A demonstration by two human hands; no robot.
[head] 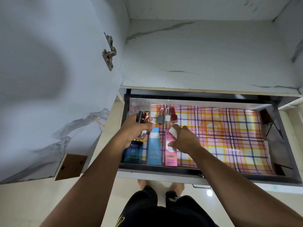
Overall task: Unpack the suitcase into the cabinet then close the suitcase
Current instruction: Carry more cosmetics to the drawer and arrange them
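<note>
Left hand [136,128] grips 2 small bottles [144,117], right hand [184,140] pinches a white-capped tube [174,131] above 3 nail polishes [167,117] in the drawer [229,176].

Home bedrm: wardrobe drawer [164,169] w/ cosmetics [167,117], tiled floor [49,202].

Drawer [278,115]: dark metal frame. Inside it:
- liner [229,131], glossy checked plastic sheet;
- nail polish bottles [167,117], glossy glass;
- blue tube [154,151], smooth matt plastic;
- pink carton [170,158], glossy paper.
</note>
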